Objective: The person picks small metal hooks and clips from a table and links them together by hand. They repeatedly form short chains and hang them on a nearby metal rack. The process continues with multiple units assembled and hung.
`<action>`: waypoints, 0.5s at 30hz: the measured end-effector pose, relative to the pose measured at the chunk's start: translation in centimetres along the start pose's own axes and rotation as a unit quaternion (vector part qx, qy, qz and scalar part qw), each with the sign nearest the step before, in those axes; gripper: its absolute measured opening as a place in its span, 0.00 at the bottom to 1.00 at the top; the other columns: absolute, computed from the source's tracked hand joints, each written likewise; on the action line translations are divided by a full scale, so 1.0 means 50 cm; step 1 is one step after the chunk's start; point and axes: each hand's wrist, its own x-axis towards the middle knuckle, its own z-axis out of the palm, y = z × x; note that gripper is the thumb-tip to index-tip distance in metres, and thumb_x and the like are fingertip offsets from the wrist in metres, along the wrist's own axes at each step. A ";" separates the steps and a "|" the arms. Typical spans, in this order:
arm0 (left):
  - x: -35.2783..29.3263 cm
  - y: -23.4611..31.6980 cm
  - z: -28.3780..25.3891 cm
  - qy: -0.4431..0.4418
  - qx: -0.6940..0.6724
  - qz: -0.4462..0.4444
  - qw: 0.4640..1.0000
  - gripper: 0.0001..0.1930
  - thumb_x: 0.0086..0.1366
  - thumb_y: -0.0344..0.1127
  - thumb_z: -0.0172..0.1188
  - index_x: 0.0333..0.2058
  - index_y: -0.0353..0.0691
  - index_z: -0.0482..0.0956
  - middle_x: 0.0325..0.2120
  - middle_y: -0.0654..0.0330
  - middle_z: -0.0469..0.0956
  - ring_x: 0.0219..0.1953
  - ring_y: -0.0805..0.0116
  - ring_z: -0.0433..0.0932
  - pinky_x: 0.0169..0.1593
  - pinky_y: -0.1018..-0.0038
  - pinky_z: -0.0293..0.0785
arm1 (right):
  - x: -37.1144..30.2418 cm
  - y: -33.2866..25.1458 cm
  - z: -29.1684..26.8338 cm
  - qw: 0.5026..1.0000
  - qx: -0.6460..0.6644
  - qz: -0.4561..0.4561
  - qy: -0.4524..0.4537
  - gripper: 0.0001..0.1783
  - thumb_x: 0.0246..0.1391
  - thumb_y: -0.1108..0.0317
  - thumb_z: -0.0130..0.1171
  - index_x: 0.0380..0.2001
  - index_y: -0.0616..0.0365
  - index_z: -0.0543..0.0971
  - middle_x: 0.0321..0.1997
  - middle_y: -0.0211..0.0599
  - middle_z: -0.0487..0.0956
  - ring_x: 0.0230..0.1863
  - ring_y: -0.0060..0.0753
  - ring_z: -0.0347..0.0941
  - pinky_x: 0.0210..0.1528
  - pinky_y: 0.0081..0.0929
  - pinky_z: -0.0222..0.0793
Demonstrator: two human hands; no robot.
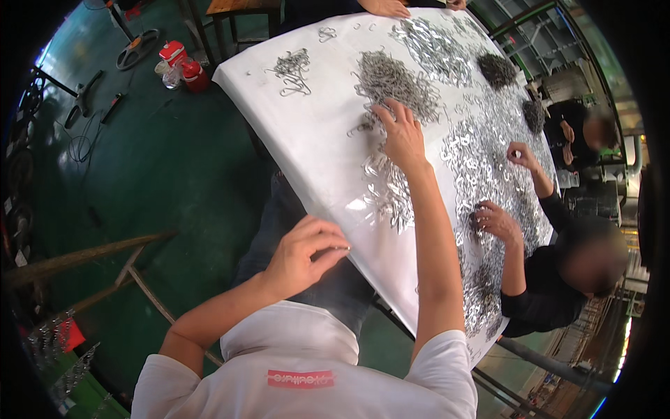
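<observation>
My left hand (305, 255) is held at the table's near edge, with thumb and fingers pressed together. A tiny glint shows at its fingertips, too small to name. My right hand (403, 137) reaches over the table, its fingers apart and curved down at the near side of a heap of dull grey bent-wire hooks (394, 80). Whether its fingertips touch the hooks is hard to see. Beneath the right wrist lies a looser group of shiny metal pieces (391, 199). A smaller cluster of hooks (292, 66) sits at the far left.
The white-covered table (321, 146) bears several more metal heaps, including a dark pile (496, 70). At the right a co-worker's hands (499, 222) work among shiny pieces. Another person's hand (385, 8) rests at the far edge. Red containers (194, 75) stand on the green floor.
</observation>
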 end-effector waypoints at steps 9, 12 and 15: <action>0.013 -0.029 -0.011 0.008 -0.028 -0.034 0.999 0.08 0.51 0.24 0.68 0.32 0.39 0.83 0.33 0.62 0.78 0.36 0.65 0.75 0.36 0.73 0.73 | 0.135 0.060 0.027 0.996 0.039 -0.081 -0.024 0.09 0.42 0.71 0.64 0.30 0.44 0.81 0.38 0.21 0.76 0.46 0.31 0.70 0.47 0.37 0.62; 0.017 -0.044 -0.005 -0.007 -0.039 -0.037 0.999 0.08 0.52 0.25 0.67 0.33 0.39 0.82 0.33 0.61 0.77 0.36 0.62 0.74 0.37 0.70 0.73 | 0.136 0.047 0.021 0.992 0.104 -0.064 -0.020 0.10 0.44 0.69 0.65 0.33 0.44 0.82 0.39 0.22 0.76 0.46 0.32 0.71 0.47 0.36 0.63; 0.015 -0.045 0.003 -0.015 -0.042 -0.039 0.998 0.08 0.52 0.25 0.67 0.33 0.39 0.82 0.33 0.61 0.78 0.36 0.61 0.75 0.38 0.70 0.73 | 0.130 0.033 0.025 0.983 0.179 -0.045 -0.010 0.10 0.49 0.69 0.63 0.37 0.47 0.82 0.40 0.26 0.76 0.47 0.34 0.72 0.47 0.36 0.66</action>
